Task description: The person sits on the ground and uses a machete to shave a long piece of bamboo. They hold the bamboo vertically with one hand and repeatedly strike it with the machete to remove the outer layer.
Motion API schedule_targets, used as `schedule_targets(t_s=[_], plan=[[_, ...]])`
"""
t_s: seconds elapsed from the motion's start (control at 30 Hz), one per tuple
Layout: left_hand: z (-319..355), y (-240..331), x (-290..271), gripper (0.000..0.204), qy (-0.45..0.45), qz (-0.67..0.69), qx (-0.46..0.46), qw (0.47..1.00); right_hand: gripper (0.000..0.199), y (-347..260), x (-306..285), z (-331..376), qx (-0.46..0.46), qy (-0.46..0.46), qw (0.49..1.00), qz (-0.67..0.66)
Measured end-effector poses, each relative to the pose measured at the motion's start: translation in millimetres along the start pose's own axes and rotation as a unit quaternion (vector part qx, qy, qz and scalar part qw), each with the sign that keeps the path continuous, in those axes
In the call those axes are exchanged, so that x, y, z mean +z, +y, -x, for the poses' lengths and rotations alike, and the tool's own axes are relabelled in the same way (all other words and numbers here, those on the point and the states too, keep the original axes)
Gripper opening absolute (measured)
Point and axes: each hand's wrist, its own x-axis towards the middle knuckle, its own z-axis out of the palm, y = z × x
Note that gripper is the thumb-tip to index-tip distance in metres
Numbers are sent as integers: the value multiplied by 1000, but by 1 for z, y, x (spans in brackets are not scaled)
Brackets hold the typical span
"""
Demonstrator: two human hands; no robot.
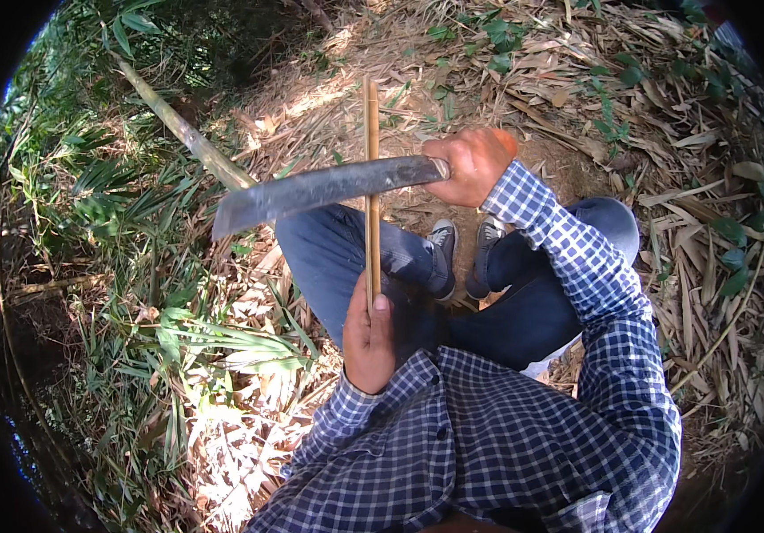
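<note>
My left hand (370, 342) is closed round the lower end of a narrow split bamboo strip (372, 124), its thumb lying along the strip. The strip points away from me, over my bent knees. In my right hand (469, 169) is the handle of a machete (329, 188), mostly hidden by the fingers. Its long dark blade reaches leftward across the strip, passing over the strip's middle. Whether the blade touches the strip I cannot tell. The broad tip (233, 213) lies to the left of my left knee.
A bamboo pole (178, 129) slants down from the upper left toward my left knee. Dry fallen leaves (693, 293) cover the ground on the right. Green leafy plants (115, 204) grow on the left. My shoes (443, 253) rest on bare soil between my knees.
</note>
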Motion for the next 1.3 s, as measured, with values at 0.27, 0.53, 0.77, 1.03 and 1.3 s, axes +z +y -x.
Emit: schedule_targets(t_s=[0.27, 0.53, 0.77, 1.03, 1.3], plan=[[2, -11, -4, 48, 22, -49, -9, 999, 43, 50, -12, -15, 201, 26, 979, 32], [-55, 6, -9, 45, 77, 1, 33, 996, 22, -29, 3, 10, -63, 71, 995, -24], [-56, 20, 1, 29, 46, 102, -17, 994, 29, -32, 14, 10, -107, 36, 994, -9], [-47, 32, 17, 33, 62, 117, -40, 990, 30, -36, 13, 17, -124, 39, 991, -32], [-41, 36, 18, 37, 66, 138, -55, 987, 28, -33, 9, 14, -130, 50, 990, -21]])
